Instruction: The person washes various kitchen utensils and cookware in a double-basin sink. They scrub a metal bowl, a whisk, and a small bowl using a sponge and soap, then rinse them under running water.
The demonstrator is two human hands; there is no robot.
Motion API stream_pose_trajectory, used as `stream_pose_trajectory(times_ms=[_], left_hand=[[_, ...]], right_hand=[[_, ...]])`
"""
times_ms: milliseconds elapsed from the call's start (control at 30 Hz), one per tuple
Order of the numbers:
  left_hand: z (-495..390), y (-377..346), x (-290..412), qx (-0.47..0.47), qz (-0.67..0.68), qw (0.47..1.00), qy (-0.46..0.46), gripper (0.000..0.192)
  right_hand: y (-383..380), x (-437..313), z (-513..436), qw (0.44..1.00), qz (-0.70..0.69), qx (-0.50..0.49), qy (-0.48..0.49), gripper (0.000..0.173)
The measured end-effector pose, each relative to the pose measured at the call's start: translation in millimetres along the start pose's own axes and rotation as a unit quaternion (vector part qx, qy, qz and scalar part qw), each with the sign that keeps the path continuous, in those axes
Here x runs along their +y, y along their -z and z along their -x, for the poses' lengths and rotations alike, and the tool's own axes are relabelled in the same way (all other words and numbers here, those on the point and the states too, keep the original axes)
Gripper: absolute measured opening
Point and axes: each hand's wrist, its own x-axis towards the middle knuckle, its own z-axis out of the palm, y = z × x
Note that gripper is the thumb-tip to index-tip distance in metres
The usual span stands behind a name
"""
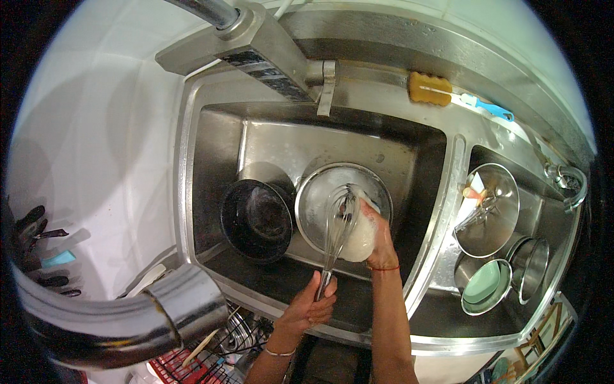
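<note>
My left hand [309, 305] is closed around the metal handle of a balloon whisk [340, 221], whose wires point up and away over the large sink basin. Against the right side of the wires, my right hand [381, 240] presses a pale, foamy cloth or sponge [360, 237]. Beneath the whisk, a round stainless-steel bowl or pan [314, 201] rests in the basin, partly hidden by the whisk and my right hand. To its left stands a dark round pan [256, 221] with a wet inside.
A smaller basin at right holds a steel bowl [499, 225] with utensils, steel pots [532, 273] and a green bowl [484, 283]. A yellow sponge [429, 89] and blue-handled brush [489, 108] lie on the back ledge. A faucet [268, 53] overhangs the basin; a metal pipe [192, 307] curves at lower left.
</note>
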Motion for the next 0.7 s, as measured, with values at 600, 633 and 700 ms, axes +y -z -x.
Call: stream_pose_trajectory(times_ms=[600,633,700], left_hand=[[8.4,-8.8,3.9,0.119,-0.308,0.939,-0.096,0.041],[10.4,-8.7,3.3,0.112,-0.262,0.957,-0.055,0.043],[12.5,-8.0,3.4,0.048,-0.147,0.988,-0.001,0.047]], right_hand=[[11.3,-7.8,6.5,0.989,0.053,0.126,0.053,0.038],[12.1,-10.0,6.2,0.992,0.047,0.115,0.037,0.036],[12.8,-10.3,6.7,0.996,0.043,0.078,0.013,0.035]])
